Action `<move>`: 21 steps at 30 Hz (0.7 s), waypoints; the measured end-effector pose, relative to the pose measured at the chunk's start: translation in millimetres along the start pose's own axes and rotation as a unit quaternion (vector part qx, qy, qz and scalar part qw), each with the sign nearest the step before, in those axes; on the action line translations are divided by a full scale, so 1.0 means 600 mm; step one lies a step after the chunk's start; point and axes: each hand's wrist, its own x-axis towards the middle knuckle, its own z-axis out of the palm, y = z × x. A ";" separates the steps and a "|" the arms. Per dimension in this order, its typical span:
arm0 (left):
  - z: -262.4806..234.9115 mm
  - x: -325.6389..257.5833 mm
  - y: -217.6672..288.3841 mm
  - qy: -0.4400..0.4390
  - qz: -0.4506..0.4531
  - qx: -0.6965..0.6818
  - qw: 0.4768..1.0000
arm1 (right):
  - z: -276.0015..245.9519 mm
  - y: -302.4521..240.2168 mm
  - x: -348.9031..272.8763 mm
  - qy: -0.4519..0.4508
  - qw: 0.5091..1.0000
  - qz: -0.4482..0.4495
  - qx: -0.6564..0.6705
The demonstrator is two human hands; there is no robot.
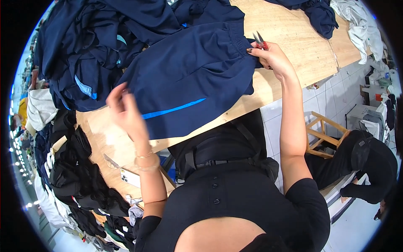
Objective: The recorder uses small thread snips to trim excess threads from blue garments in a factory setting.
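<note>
I'm working at the wooden table [294, 31]; doing this well, I'd judge, means keeping the navy garment [184, 69] spread flat and the blades angled clear of cloth. It's lying between my hands, blue stripe [176, 108] nearer my body, waistband [238, 38] toward the right. My left hand [124, 110] is showing blurred at its left end, can't tell if it's gripping; my right hand [270, 59] is gripping red-handled snips [260, 40], thumb at the waistband edge.
</note>
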 end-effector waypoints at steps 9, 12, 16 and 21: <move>0.196 -0.070 0.180 -0.272 0.121 -0.077 0.952 | 0.055 -0.040 -0.083 0.019 0.973 -0.083 0.215; 0.211 -0.073 0.160 -0.295 0.059 -0.115 0.947 | 0.055 -0.042 -0.097 0.020 0.966 -0.083 0.243; 0.216 -0.077 0.150 -0.327 -0.022 -0.201 0.923 | 0.048 -0.029 -0.095 -0.044 0.935 -0.042 0.348; 0.219 -0.072 0.137 -0.350 0.033 -0.178 0.919 | 0.052 -0.019 -0.086 -0.051 0.927 0.010 0.371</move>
